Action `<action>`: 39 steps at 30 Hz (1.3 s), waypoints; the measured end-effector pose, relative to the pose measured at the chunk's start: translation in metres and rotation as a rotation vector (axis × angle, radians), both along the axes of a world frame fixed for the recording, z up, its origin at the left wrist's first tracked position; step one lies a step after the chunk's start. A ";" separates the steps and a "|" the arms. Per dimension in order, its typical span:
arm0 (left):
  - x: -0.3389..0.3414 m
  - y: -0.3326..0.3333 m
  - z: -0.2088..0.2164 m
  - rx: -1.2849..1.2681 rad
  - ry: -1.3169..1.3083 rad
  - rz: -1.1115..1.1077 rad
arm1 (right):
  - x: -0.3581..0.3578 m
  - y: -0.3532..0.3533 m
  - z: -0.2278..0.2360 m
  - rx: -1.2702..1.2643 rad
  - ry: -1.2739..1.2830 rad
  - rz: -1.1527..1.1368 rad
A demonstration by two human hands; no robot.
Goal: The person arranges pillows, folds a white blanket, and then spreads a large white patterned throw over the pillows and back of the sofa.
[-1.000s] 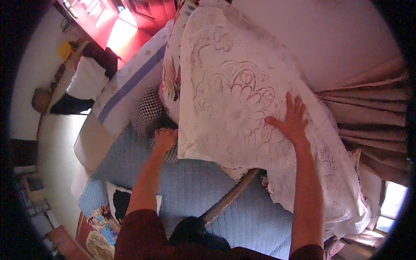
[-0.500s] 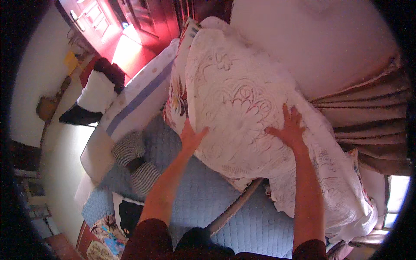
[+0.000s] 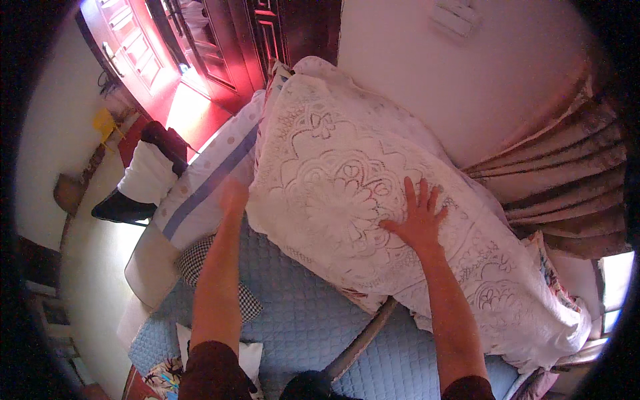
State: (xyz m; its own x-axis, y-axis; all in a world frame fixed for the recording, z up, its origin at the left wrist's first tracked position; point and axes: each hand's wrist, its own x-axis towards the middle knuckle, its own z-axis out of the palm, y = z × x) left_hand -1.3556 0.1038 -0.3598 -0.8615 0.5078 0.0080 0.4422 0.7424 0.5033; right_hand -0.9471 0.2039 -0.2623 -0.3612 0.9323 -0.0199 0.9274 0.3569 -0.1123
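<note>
A white embossed cover (image 3: 333,193) with flower patterns drapes over a large raised pile on the bed. My right hand (image 3: 420,217) lies flat on it with the fingers spread. Just off the cover's left edge is my left hand (image 3: 235,195), its fingers smeared by motion; whether it touches the edge I cannot tell. Bits of floral fabric (image 3: 557,280) show from under the cover on the right. Beneath everything spreads a blue quilted bedspread (image 3: 293,293).
A checked cushion (image 3: 250,303), partly behind my left forearm, lies on the bedspread. A brown pole-like thing (image 3: 360,340) reaches from near my body to the pile. A chair with white cloth (image 3: 148,172) stands left, a brown curtain (image 3: 560,187) hangs right, and a red door (image 3: 220,47) is beyond.
My left hand has moved left from the cover's edge. The cover's left side now hides most of the floral fabric there. My right hand stays spread on the cover; the view has shifted.
</note>
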 end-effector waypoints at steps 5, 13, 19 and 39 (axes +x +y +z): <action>0.008 0.123 0.041 0.443 0.569 -0.315 | -0.003 0.008 -0.013 0.005 -0.057 -0.016; -0.119 0.195 0.063 -0.101 0.987 -0.508 | -0.028 0.011 -0.012 -0.004 0.018 0.061; 0.059 0.171 0.109 0.494 0.865 -0.288 | -0.016 0.016 -0.009 0.000 0.052 0.005; 0.294 0.086 0.107 0.118 0.414 -1.015 | 0.400 -0.053 0.041 0.427 0.099 -0.663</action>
